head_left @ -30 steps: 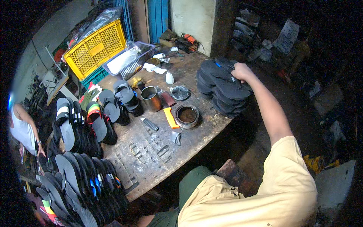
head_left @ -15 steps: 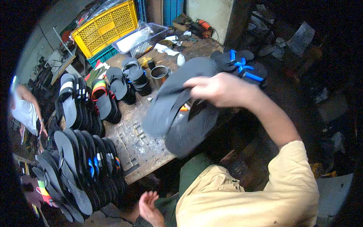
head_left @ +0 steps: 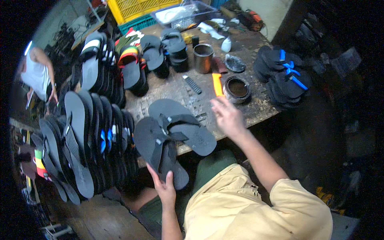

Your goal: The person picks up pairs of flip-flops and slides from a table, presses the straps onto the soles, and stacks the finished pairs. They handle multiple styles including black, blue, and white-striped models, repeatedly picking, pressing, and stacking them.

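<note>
A pair of dark grey flip-flops lies at the near edge of the workbench, the left flip-flop (head_left: pixel 146 134) overlapping the right flip-flop (head_left: pixel 200 140). My left hand (head_left: pixel 163 186) grips the near end of the left one, thumb and fingers on either side of its sole. Above the bench, my right hand (head_left: pixel 229 118) is apart from the pair, slightly blurred, its fingers loosely bent with nothing seen in them. Just beyond its fingertips is an orange handle (head_left: pixel 217 84), beside a round open can (head_left: pixel 237 89) with dark contents.
Stacked flip-flops (head_left: pixel 80 148) crowd the left side. More sandals (head_left: pixel 134 74) line the bench behind. A metal cup (head_left: pixel 203 58), a white bottle (head_left: pixel 226 45) and a grey-handled cutter (head_left: pixel 192 85) lie farther back. Blue-strapped sandals (head_left: pixel 286 74) sit right. Another person (head_left: pixel 38 76) stands far left.
The flip-flops, earlier in my right hand, have come down to the bench's near edge. My right hand has let go of them, and my left hand has risen to grip one.
</note>
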The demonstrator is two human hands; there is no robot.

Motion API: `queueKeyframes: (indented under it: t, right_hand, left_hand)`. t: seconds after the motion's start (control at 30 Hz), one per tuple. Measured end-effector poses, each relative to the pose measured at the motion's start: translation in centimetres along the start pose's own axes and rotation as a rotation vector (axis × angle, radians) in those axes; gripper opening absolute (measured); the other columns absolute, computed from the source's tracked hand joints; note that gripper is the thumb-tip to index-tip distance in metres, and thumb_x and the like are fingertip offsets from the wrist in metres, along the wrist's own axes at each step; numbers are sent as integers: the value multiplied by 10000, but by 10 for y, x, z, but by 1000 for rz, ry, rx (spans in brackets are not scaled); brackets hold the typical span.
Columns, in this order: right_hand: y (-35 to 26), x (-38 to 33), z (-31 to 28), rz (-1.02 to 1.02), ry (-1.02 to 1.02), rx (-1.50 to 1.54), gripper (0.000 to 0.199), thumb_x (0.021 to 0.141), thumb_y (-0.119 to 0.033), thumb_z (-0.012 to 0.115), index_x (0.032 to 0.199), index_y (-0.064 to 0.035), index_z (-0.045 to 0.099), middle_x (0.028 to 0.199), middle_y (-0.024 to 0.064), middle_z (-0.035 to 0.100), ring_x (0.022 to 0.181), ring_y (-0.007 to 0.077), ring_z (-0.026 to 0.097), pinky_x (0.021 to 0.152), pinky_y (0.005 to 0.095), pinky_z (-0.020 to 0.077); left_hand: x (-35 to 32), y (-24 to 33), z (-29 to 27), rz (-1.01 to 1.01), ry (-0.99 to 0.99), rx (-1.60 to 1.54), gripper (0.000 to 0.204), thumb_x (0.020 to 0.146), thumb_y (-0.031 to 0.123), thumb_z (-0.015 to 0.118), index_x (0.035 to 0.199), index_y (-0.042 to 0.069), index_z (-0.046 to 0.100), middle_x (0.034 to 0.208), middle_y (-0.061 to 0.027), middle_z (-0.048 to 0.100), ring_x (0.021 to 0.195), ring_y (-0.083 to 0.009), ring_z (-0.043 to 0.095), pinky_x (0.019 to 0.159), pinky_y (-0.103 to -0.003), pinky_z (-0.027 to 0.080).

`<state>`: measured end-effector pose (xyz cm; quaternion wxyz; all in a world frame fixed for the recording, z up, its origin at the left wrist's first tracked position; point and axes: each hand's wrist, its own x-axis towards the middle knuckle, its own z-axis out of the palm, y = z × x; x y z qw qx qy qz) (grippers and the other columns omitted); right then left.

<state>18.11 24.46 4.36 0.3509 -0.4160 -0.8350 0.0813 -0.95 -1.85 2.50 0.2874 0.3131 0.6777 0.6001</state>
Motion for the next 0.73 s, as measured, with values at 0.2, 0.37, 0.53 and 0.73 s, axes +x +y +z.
queueKeyframes:
  t: [0.2, 0.37, 0.53, 0.73]
  right_hand:
    - [27, -5, -2, -23, -225, 28, 214, 887, -91, 739, 1100, -89, 723, 1035, 131, 695, 887, 353, 707, 760, 416, 578]
    - [-31, -17, -17, -163, -333, 352, 209, 862, -55, 757, 1068, -62, 722, 975, 119, 725, 859, 297, 719, 768, 375, 583]
    - [-64, -12, 17, -281, -529, 91, 283, 784, -9, 703, 1056, -85, 699, 891, 86, 640, 819, 322, 697, 705, 426, 581]
    - [-70, -9, 10, -394, -565, -21, 182, 817, -95, 633, 997, -107, 662, 906, 106, 604, 859, 317, 709, 653, 467, 590]
  left_hand:
    - [45, 27, 4, -184, -85, 727, 716, 956, 300, 717, 1548, 71, 385, 894, -204, 733, 754, -327, 726, 727, -424, 564]
    - [71, 46, 4, 496, 26, 817, 448, 942, 275, 709, 1323, 44, 655, 1123, -171, 706, 1044, -368, 681, 871, -428, 551]
    - [125, 27, 49, 633, -174, 1124, 440, 972, 390, 629, 1406, 318, 615, 1507, -132, 519, 1416, -395, 435, 1158, -689, 223]
    - [130, 2, 49, 622, -150, 1108, 470, 975, 429, 618, 1441, 385, 570, 1547, -97, 493, 1453, -385, 406, 1173, -696, 191]
